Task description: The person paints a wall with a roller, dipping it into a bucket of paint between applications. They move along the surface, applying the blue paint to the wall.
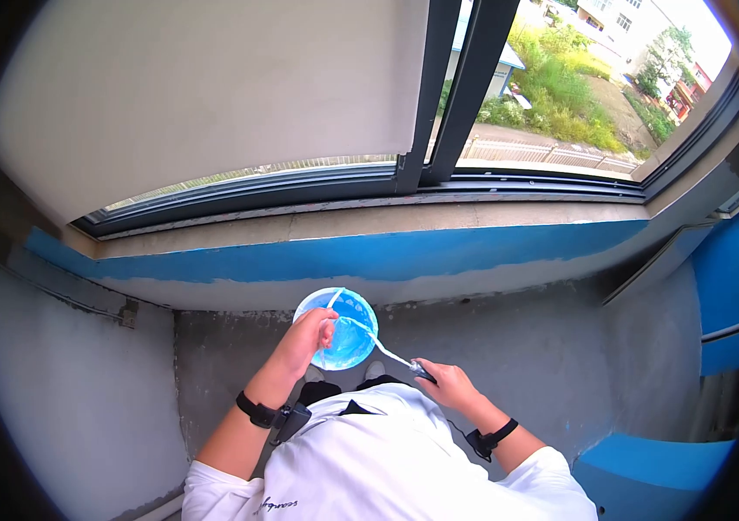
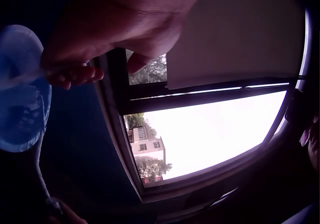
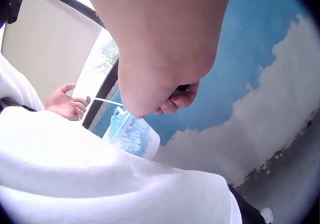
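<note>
In the head view, a white bucket [image 1: 357, 305] smeared inside with light blue paint is in front of the body, above the feet. My left hand [image 1: 303, 339] has its fingers curled around the bucket's thin white handle [image 1: 335, 298]. On the other side, my right hand [image 1: 450, 385] grips the dark handle of a paint roller [image 1: 392, 353]. Its bent, paint-coated rod runs over the rim into the bucket, where its far end is hard to make out. The right wrist view shows the bucket's paint-streaked outside [image 3: 145, 146] beyond the right hand [image 3: 175, 101].
Ahead is a low wall with a ragged-edged blue painted band [image 1: 335, 256] under a window sill [image 1: 343, 222]. A pale blind [image 1: 213, 95] covers the window's left part. Grey floor [image 1: 517, 365] spreads to the right, with blue panels [image 1: 647, 464] near the right edge.
</note>
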`<state>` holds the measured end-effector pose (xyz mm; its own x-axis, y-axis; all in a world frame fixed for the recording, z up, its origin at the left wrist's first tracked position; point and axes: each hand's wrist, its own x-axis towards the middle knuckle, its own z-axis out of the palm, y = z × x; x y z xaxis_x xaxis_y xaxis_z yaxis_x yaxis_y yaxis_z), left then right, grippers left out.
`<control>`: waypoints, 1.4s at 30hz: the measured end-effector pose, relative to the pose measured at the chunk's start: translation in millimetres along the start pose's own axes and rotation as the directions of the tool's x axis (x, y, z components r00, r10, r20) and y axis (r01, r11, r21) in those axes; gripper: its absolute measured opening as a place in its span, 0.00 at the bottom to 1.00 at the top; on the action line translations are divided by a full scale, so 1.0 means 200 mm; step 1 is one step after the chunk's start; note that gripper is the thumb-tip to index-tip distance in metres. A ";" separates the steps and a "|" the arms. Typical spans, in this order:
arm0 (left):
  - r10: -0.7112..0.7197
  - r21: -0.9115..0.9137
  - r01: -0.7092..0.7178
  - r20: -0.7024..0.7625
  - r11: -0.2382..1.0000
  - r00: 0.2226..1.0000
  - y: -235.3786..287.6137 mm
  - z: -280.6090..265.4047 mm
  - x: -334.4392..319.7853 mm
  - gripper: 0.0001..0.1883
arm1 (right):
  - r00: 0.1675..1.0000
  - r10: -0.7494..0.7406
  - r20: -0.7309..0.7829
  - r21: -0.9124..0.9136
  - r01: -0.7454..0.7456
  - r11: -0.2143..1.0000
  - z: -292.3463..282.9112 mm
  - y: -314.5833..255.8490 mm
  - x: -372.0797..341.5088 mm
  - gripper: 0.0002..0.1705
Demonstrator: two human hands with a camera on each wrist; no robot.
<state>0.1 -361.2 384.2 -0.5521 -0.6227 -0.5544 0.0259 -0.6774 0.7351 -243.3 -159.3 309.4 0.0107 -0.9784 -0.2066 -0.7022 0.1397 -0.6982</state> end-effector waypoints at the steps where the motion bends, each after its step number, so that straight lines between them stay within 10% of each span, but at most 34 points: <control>1: 0.007 0.014 -0.007 0.017 1.000 1.000 0.00 -0.01 -0.01 0.15 | 1.000 -0.003 0.007 0.004 0.003 1.000 0.01 0.01 0.01 0.21; 28: 0.029 -0.173 -0.041 -0.068 0.984 0.997 -0.01 -0.15 -0.02 0.13 | 0.994 0.094 0.056 0.029 -0.096 0.995 0.05 -0.06 0.10 0.21; 42: 0.028 -0.269 -0.090 -0.227 0.959 0.973 -0.18 -0.55 0.17 0.11 | 0.876 0.477 0.076 0.525 -0.442 0.728 0.36 -0.05 0.19 0.14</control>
<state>72.6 -401.3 296.3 -0.3473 -0.7141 -0.6078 0.2992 -0.6987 0.6499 -185.2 -187.7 259.0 -0.2710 -0.7786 -0.5660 -0.1422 0.6139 -0.7764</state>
